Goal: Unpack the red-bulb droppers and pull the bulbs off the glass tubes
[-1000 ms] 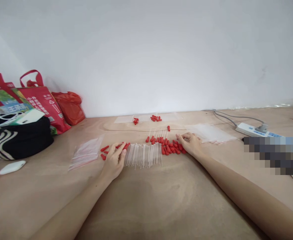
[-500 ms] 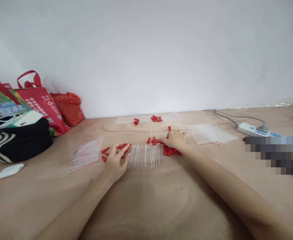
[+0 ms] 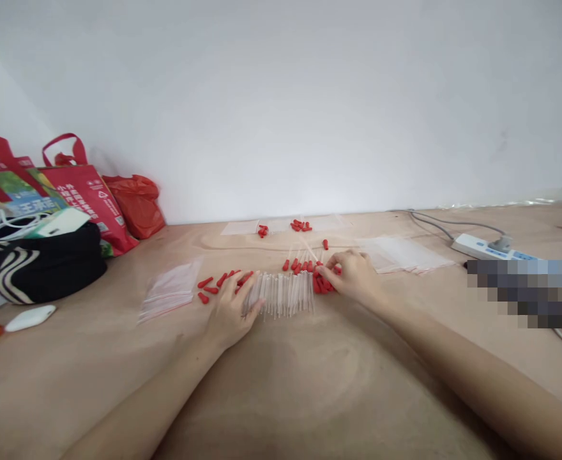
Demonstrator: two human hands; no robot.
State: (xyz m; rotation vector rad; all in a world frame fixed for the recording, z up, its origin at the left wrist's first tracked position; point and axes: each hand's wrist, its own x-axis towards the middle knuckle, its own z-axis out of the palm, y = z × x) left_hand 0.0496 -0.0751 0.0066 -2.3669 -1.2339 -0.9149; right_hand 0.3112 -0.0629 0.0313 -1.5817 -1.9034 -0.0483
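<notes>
A row of thin clear glass tubes (image 3: pixel 283 295) lies side by side on the wooden table. At its left end rests my left hand (image 3: pixel 233 310), fingers spread, with the thumb and fingertips touching the end tubes. Several red rubber bulbs (image 3: pixel 205 282) lie loose beyond that hand. My right hand (image 3: pixel 355 276) is closed in a pinch on a dropper, a glass tube with a red bulb (image 3: pixel 319 264), its tube pointing away to the left. Below these fingers is a pile of red bulbs (image 3: pixel 323 283). Behind the row lie several droppers with red bulbs (image 3: pixel 296 266).
Clear zip bags lie in stacks at left (image 3: pixel 170 287) and right (image 3: pixel 400 254). More red bulbs (image 3: pixel 301 225) lie near the wall. A power strip (image 3: pixel 485 246) with a cable is at right. Shopping bags (image 3: pixel 87 198), a black pouch (image 3: pixel 46 268) and a white case (image 3: pixel 30 317) stand left.
My right hand has drawn back slightly to the right and now pinches a dropper. My left hand has shifted right onto the end tubes. The view has moved a little.
</notes>
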